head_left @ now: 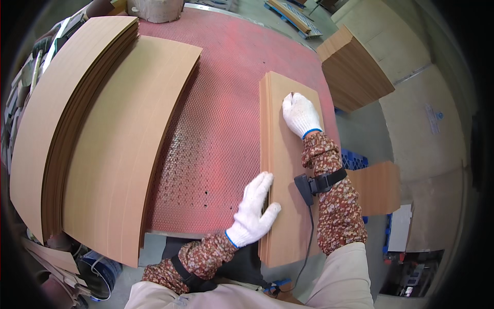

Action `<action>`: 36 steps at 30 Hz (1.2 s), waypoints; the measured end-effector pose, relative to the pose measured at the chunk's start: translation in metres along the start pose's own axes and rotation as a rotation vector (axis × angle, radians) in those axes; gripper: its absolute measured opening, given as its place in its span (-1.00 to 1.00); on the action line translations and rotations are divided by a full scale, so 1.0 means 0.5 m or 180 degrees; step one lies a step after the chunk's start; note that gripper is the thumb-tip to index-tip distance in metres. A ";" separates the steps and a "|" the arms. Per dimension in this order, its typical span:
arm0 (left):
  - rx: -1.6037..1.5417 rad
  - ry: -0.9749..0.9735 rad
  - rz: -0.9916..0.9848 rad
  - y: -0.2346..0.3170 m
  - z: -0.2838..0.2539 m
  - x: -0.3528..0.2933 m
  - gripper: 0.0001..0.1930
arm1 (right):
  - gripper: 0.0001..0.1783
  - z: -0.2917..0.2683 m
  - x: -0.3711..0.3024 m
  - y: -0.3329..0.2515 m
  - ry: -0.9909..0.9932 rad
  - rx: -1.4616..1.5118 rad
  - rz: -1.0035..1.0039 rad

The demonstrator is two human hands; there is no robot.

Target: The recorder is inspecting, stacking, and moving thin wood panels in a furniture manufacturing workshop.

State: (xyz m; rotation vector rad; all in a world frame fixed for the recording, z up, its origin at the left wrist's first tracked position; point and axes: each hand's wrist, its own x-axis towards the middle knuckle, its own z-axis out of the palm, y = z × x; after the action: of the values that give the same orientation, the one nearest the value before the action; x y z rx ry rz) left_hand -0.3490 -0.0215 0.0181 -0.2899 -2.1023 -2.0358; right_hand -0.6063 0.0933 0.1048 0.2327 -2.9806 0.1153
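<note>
A narrow stack of light-brown wood panels (289, 206) lies lengthwise in front of me, along the right side of a red mesh-patterned table top. My left hand (252, 211), in a white knit glove, rests against the stack's left edge. Its fingers are stretched out and the thumb stands apart over the top panel. Over the far part of the same stack, my right hand (301, 113) is closed in a fist, also gloved in white. A tiny dark tip shows at its fingers; what it is I cannot make out.
The red table top (226, 103) spreads to the left. Two larger stacks of wide panels (121, 123) stand on its left side. A cable (310, 247) hangs from the black device (304, 189) on my right forearm. More panels (355, 69) lie beyond the right edge, and a blue bucket (100, 275) stands lower left.
</note>
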 end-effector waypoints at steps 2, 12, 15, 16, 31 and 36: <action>0.0013 0.0021 0.0046 -0.006 0.001 -0.001 -0.28 | -0.52 0.010 0.051 0.003 -0.0022 0.0079 -0.0018; -0.0051 -0.0010 -0.0102 0.001 -0.007 -0.006 -0.28 | -0.52 0.045 0.236 0.009 -0.0246 0.0101 0.0038; -0.0141 -0.0026 -0.0039 0.005 0.005 -0.001 -0.29 | -0.53 0.057 0.310 0.078 -0.0612 -0.1427 -0.1236; -0.0162 -0.0021 -0.0027 0.005 0.003 -0.004 -0.29 | -0.53 0.060 0.312 0.084 -0.0541 -0.1425 -0.1297; -0.0103 0.0000 0.0011 -0.047 -0.077 0.206 -0.29 | -0.55 0.000 0.135 -0.050 -0.0067 -0.0084 0.0083; -0.0171 -0.0086 -0.0011 -0.121 -0.086 0.379 -0.29 | -0.61 -0.014 0.098 -0.068 -0.0201 -0.0275 0.0358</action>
State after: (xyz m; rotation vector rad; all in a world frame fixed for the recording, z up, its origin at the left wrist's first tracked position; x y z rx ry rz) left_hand -0.5473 -0.0660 0.0138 -0.3243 -2.0676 -2.1044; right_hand -0.6478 0.0532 0.1216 0.0598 -3.0520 -0.0086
